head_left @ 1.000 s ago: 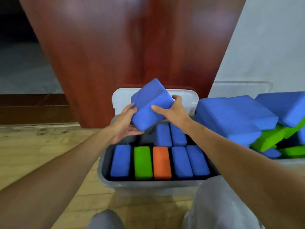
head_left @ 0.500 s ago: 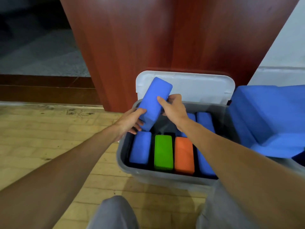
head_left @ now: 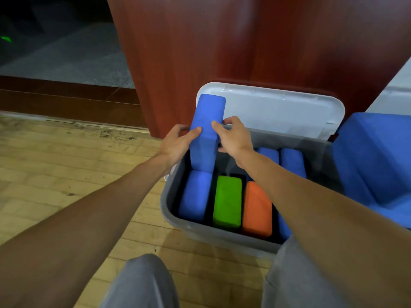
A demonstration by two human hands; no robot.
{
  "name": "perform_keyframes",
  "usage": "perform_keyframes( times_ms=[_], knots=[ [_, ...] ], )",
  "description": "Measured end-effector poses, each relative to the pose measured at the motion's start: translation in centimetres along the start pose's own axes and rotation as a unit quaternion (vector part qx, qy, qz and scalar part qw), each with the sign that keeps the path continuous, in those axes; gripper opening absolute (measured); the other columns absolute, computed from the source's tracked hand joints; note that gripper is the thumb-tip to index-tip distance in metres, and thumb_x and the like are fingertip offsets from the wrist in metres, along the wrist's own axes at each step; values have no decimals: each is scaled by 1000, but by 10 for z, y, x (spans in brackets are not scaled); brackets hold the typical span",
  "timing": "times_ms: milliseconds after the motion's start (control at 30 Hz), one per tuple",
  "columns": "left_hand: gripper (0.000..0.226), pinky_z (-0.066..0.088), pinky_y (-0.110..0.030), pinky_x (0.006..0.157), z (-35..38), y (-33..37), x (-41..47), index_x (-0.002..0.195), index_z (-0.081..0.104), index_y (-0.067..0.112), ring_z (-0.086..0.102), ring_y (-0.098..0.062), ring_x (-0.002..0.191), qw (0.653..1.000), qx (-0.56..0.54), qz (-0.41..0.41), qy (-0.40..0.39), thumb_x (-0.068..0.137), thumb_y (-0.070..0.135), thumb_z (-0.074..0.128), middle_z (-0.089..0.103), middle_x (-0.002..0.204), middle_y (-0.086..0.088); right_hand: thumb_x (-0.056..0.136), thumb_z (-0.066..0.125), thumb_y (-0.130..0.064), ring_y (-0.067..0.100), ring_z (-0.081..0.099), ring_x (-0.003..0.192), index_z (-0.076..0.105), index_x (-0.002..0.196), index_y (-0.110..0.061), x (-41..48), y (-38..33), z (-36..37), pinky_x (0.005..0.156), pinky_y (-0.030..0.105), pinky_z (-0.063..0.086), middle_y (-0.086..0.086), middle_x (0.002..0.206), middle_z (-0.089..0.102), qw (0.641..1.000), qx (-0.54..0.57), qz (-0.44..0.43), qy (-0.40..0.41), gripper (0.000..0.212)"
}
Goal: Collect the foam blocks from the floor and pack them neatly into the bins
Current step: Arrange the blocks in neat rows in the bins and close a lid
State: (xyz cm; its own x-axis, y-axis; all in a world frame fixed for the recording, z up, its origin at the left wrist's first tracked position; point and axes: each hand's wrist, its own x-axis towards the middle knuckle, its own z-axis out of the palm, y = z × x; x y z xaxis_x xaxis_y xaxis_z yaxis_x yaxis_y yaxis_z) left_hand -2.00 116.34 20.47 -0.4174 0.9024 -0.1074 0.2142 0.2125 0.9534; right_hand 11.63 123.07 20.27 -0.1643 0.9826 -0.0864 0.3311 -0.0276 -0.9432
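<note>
A blue foam block (head_left: 206, 127) stands nearly upright, its lower end down inside the back left corner of the grey bin (head_left: 213, 235). My left hand (head_left: 178, 143) grips its left side and my right hand (head_left: 233, 135) grips its right side. In the bin's front row lie a blue block (head_left: 194, 195), a green block (head_left: 227, 201) and an orange block (head_left: 257, 208). Two more blue blocks (head_left: 291, 162) lie in the back row, partly hidden by my right arm.
The bin's white lid (head_left: 278, 110) leans against a red-brown wooden door (head_left: 222, 41) behind it. A pile of large blue blocks (head_left: 373, 156) fills the right edge. Wooden floor (head_left: 66, 170) lies to the left; my grey-trousered knees (head_left: 142, 283) are at the bottom.
Both hands have turned the held blue block from tilted to nearly upright and lowered its end into the bin's back left corner. The view has shifted closer to the bin.
</note>
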Motion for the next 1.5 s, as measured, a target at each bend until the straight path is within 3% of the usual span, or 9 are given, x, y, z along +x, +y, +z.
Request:
perform_keyframes(
  times_ms=[133,400,600,767,933,1100,1233,1333,1500],
  knots=[
    [53,55,-38,88,7,5,14,111,62,13,67,-21,95,999,40,-15,-31,76,52,68,69,109,-6,88,57,-49,31,67,95,62,108,-7,5,7,-1,82,48,57,11,106,67,1000,-20,13,17,46],
    [31,42,-38,76,36,-40,23,92,64,0,60,-39,103,980,187,-66,5,95,30,57,65,107,-26,93,53,-20,29,57,111,59,119,-5,10,22,-10,94,44,52,9,117,59,968,-152,135,-147,31],
    [37,38,-23,86,43,-23,20,120,57,7,55,-28,105,971,221,31,88,86,18,67,49,125,-15,86,46,-7,27,49,68,50,63,-8,6,15,-41,54,26,40,8,65,51,960,-259,65,-82,23],
    [24,36,-15,84,74,14,10,110,65,7,56,-20,97,971,198,131,18,87,7,60,56,110,-6,90,44,-5,35,55,117,64,116,1,-12,-1,-89,96,32,42,19,125,61,932,-360,-25,-8,33],
    [19,43,-16,77,135,56,-14,106,66,9,59,-14,92,969,144,146,-137,91,8,55,66,109,-7,86,46,-2,29,58,111,63,119,-11,-40,2,-157,91,36,48,11,123,62,926,-353,-38,130,37],
    [10,47,-28,78,200,88,-53,91,63,15,60,-18,82,953,116,137,-243,92,13,54,65,91,-7,87,51,-15,31,49,116,58,121,-13,-74,14,-234,94,40,33,10,122,56,854,-421,13,306,35],
    [9,49,-29,76,245,112,-86,89,54,22,64,-19,80,938,89,54,-330,95,29,51,59,90,1,87,55,-25,34,38,124,47,131,-11,-99,43,-286,98,42,30,12,138,38,826,-368,98,415,47],
    [43,51,-40,90,276,120,-100,122,52,20,64,-25,94,919,65,-47,-386,92,51,50,59,109,0,89,52,-33,35,32,128,39,136,-7,-113,63,-313,101,43,29,14,147,26,808,-298,185,474,54],
    [73,51,-37,76,312,115,-113,135,36,13,60,-24,93,917,48,-99,-384,82,54,65,56,117,-2,82,47,-58,37,43,128,42,136,-4,-111,88,-336,109,48,33,17,140,47,840,-21,322,436,77]
  ],
)
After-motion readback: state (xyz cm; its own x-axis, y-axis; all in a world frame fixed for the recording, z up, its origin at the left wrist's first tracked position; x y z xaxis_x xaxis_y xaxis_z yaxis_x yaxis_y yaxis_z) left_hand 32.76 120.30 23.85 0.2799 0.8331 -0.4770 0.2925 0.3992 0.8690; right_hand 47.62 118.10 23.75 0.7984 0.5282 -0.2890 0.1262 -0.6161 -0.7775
